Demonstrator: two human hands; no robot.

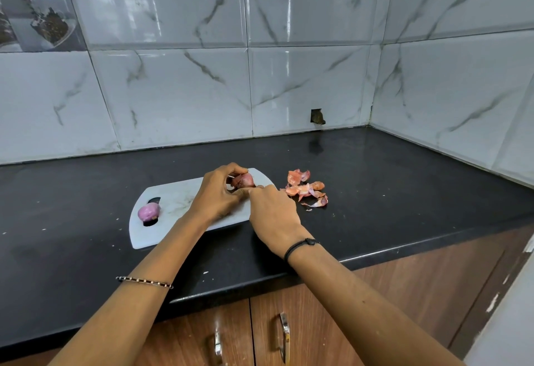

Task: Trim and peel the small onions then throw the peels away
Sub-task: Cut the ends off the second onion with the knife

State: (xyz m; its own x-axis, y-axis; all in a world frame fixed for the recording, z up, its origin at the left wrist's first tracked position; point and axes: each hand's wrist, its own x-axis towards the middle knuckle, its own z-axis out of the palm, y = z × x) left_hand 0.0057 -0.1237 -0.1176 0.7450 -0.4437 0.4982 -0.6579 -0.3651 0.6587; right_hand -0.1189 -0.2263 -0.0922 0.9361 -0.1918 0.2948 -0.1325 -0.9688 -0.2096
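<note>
the left hand (219, 195) curls its fingers round a small reddish-brown onion (245, 181), held just above the far right corner of the white plastic cutting board (173, 204). the right hand (274, 215) has its fingers bent in, tips pinching the onion's near side, and its back hides the contact. a peeled pale-purple onion (148, 212) sits on the board's left end over the handle slot, and a heap of orange-pink onion peels (306, 189) lies on the black stone worktop (375, 178) just right of the board.
</note>
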